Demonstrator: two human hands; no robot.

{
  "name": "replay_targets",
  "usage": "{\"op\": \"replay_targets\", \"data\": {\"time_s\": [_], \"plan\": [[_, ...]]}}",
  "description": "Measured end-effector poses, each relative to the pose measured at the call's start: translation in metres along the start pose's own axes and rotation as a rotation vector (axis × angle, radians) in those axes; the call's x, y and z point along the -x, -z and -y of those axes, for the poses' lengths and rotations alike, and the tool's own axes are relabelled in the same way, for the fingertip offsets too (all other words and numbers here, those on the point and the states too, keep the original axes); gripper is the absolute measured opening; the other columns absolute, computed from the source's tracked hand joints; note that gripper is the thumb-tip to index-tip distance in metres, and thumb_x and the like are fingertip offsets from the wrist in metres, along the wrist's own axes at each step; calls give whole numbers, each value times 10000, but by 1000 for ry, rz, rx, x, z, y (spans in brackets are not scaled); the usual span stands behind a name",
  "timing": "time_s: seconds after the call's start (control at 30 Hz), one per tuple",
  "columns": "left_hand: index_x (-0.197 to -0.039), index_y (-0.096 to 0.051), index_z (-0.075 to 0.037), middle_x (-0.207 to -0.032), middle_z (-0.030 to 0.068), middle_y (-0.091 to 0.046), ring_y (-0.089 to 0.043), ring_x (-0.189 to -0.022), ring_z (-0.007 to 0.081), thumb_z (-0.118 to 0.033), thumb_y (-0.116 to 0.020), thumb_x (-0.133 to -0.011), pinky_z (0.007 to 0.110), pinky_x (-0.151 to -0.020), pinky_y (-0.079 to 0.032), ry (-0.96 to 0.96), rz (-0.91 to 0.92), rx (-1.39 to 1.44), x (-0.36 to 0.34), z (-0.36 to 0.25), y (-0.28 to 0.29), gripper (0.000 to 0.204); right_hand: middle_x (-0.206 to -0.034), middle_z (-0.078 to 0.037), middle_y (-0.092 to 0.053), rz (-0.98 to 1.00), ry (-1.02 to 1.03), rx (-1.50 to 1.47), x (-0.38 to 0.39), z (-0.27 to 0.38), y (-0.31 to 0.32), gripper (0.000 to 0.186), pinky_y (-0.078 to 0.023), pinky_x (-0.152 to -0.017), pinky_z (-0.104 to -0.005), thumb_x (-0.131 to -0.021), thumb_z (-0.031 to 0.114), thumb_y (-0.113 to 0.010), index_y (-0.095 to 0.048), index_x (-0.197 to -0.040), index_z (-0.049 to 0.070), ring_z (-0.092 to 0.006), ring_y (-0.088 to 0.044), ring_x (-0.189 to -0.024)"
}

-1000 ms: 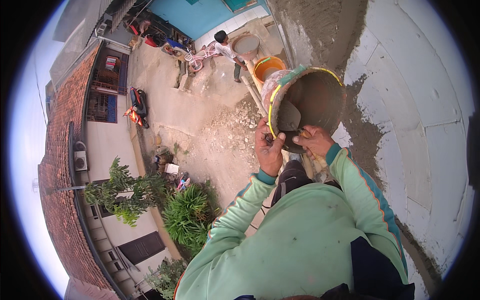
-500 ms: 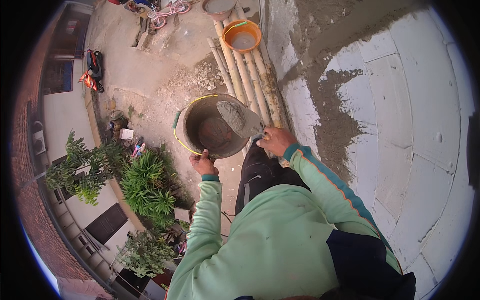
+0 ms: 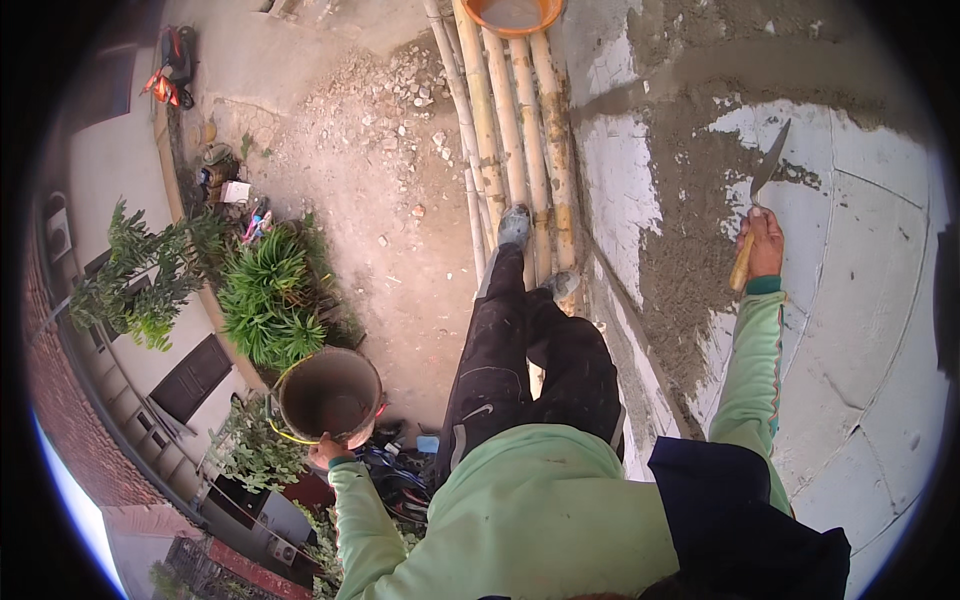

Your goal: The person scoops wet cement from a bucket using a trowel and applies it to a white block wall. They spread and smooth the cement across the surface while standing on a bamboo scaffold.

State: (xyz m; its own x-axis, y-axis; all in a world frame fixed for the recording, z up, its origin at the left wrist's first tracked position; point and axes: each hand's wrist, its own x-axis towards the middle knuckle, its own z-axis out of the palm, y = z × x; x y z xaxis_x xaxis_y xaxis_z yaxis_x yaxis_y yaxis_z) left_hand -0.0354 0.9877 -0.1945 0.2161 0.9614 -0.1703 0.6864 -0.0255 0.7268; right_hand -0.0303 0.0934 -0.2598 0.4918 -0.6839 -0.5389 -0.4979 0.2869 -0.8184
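The fingers of my right hand (image 3: pixel 763 243) wrap round the trowel (image 3: pixel 770 165) at two o'clock, its blade tipped toward one, before the mortar-smeared wall (image 3: pixel 860 300). My left hand (image 3: pixel 324 452) grips the bucket (image 3: pixel 318 378) by its rim at eight. At twelve, bamboo poles (image 3: pixel 519 120) run toward an orange basin (image 3: pixel 513 31).

Okay so the mint-green shirt (image 3: pixel 560 500) has long sleeves and a few dark specks on the front. Its cuffs (image 3: pixel 765 286) are a darker green, and there's a teal-and-orange stripe (image 3: pixel 777 385) down its right sleeve (image 3: pixel 748 360). Some navy cloth (image 3: pixel 745 515) covers the shirt's right side. Past its hem: blackish trousers (image 3: pixel 500 375) with a little pale curved mark, then grubby grey shoes (image 3: pixel 514 228).
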Motion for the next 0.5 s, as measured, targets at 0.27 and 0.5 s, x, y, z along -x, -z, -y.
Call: {"op": "replay_targets", "data": {"time_s": [0.27, 0.5], "plan": [[-1081, -707, -136, -1021, 134, -732, -707, -923, 299, -219, -777, -743, 411, -781, -551, -210, 425, -843, -79, 132, -48, 356, -693, 22, -483, 32, -89, 203, 217, 25, 97, 117, -391, -456, -219, -1007, 196, -554, -550, -1028, 81, -56, -440, -527], [-1098, -658, -69, -1040, 139, -678, -674, -899, 340, -87, -700, -868, 509, -705, -575, 699, 304, 358, 28, 25, -140, 235, -651, -87, -572, 130, -530, 524, 296, -222, 154, 184, -455, -380, -364, -907, 151, -601, -635, -1020, 10, -208, -520, -416]]}}
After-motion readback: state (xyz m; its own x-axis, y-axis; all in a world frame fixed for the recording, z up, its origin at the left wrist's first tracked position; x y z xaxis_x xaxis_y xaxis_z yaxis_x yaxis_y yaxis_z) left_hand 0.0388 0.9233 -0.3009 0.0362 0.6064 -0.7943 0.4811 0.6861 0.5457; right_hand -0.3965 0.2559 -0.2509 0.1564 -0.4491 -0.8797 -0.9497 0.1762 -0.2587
